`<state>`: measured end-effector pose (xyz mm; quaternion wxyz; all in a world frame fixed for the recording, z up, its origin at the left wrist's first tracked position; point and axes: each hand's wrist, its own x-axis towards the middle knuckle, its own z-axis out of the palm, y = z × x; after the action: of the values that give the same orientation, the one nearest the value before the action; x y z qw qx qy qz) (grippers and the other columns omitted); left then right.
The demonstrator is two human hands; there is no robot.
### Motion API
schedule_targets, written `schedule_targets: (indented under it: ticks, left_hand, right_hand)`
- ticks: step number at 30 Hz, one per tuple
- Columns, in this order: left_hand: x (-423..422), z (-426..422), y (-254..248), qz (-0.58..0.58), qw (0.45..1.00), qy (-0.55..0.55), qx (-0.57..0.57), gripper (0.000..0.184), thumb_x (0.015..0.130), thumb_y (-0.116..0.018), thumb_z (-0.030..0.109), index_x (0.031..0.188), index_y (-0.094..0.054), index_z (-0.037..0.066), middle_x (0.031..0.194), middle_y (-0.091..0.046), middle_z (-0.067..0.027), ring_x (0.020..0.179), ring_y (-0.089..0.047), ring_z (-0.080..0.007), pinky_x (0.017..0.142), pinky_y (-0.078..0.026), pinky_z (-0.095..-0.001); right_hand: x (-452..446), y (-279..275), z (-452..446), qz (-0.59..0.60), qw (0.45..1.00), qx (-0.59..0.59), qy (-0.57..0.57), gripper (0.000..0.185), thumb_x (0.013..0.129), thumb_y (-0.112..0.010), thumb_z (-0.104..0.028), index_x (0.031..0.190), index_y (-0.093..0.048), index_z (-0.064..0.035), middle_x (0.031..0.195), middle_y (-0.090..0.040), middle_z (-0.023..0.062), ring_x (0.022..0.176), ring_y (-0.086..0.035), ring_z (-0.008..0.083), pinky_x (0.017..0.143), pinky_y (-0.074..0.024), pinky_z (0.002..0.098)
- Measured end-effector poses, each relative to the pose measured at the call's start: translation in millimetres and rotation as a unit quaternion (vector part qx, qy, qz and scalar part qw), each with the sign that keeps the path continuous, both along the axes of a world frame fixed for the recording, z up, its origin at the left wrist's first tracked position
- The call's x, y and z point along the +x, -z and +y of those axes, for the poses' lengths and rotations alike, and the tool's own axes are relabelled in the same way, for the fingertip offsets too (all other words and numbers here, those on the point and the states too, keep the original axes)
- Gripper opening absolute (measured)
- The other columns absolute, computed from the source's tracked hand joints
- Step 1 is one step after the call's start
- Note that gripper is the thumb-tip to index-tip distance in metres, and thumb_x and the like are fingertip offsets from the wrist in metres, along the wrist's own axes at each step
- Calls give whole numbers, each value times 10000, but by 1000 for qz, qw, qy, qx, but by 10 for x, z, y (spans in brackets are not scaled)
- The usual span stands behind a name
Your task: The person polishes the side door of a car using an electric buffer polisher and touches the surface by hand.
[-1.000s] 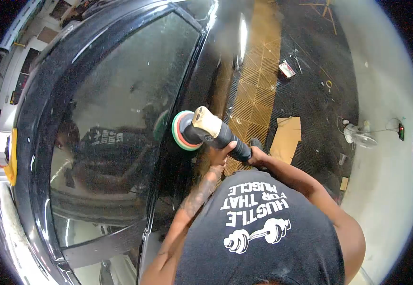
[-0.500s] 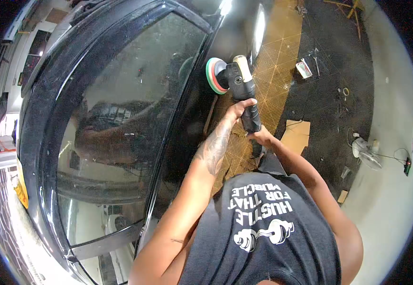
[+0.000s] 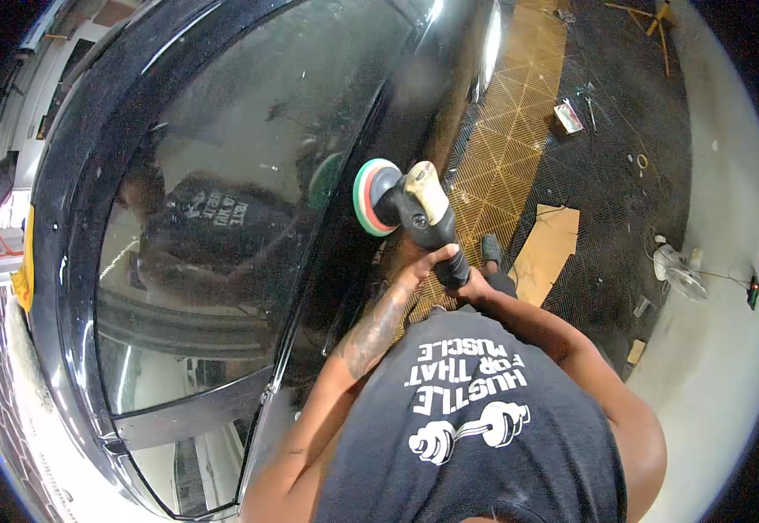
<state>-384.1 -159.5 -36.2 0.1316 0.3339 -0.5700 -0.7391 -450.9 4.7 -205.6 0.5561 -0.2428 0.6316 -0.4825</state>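
Polisher, pad beyond two-handed grip

The polisher is black with a cream head; its pad is ringed green, whitish and red-orange. The car is black. The shirt is charcoal with white lettering and dumbbell print. Gold floor tiles bear a triangular pattern.

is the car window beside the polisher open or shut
Shut: the car window has glass filling its frame, mirroring the person's dark shirt and the green-edged polisher pad.
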Motion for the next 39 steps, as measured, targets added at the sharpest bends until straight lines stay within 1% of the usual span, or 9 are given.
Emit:
schedule_targets:
  ticks: [4, 6, 14, 16, 17, 20, 25, 31, 39]
  left_hand:
    - [643, 203, 34, 11, 1000, 0, 18, 732, 640, -884, 227, 1261, -538, 55, 1178, -598, -65, 1085, -571, -208, 993, -454, -377]
    - [876, 371, -22, 14, 999, -24, -34, 806, 647, -885, 186, 1309, -454, 26, 1241, -523, -76, 1143, -522, -212, 1025, -422, -366]
    - [714, 502, -15, 75, 993, -80, 43, 674, 640, -878, 191, 1218, -553, 69, 1150, -593, -54, 1074, -571, -219, 987, -451, -385]
    - [376, 384, 65, 86, 991, -97, 45, 641, 638, -876, 192, 1195, -578, 80, 1128, -611, -48, 1057, -583, -220, 977, -459, -390]
    - [184, 324, 79, 85, 990, -101, 47, 630, 638, -871, 183, 1188, -581, 81, 1123, -612, -47, 1052, -585, -221, 976, -460, -390]
    - [-463, 163, -232, 88, 986, -112, 89, 600, 634, -847, 149, 1172, -588, 83, 1099, -615, -32, 1036, -585, -212, 967, -466, -380]
    - [-1442, -315, 133, 44, 992, -13, 114, 695, 638, -853, 271, 1225, -565, 34, 1124, -624, -63, 1036, -594, -220, 936, -481, -378]
    - [-2369, -702, 165, 73, 965, 60, 246, 337, 684, -786, 182, 962, -645, 52, 796, -658, -42, 648, -641, -179, 643, -566, -334]
    - [-1496, -446, -214, 16, 994, -2, 108, 403, 660, -809, 246, 1000, -676, 75, 921, -686, -48, 801, -653, -199, 758, -546, -368]
  right_hand:
    - [357, -155, 168, -57, 994, -85, 41, 432, 587, -842, -210, 960, -691, -51, 855, -705, 66, 782, -662, 169, 742, -534, 341]
    - [340, -246, 253, 56, 993, -28, -103, 405, 572, -831, -182, 931, -698, -49, 806, -705, 86, 748, -674, 190, 721, -536, 351]
    - [-37, -207, 269, 179, 975, -12, -133, 414, 521, -824, -205, 853, -679, -5, 788, -702, 177, 751, -693, 313, 689, -528, 416]
    - [-321, -541, 187, 183, 972, 68, -130, 364, 545, -805, -184, 837, -678, -5, 788, -700, 185, 747, -695, 299, 675, -526, 413]
    - [-519, -1361, 56, 176, 974, 98, -104, 338, 561, -792, -177, 830, -680, -6, 779, -698, 183, 742, -694, 280, 669, -526, 403]
    - [-924, -578, 32, 223, 969, 95, -38, 381, 572, -803, -237, 841, -684, 4, 792, -703, 166, 721, -684, 259, 683, -530, 381]
    - [-1790, -1077, -279, 210, 960, 179, -48, 456, 607, -821, -223, 984, -647, -34, 892, -683, 106, 797, -637, 204, 740, -522, 352]
    - [-2206, -1005, -619, 23, 996, 85, 18, 308, 634, -771, -106, 890, -605, -62, 812, -630, 24, 706, -581, 140, 633, -485, 319]
    - [-1550, -541, -429, 17, 1000, -5, -25, 263, 712, -747, -128, 922, -603, -61, 851, -622, -7, 715, -585, 137, 612, -469, 313]
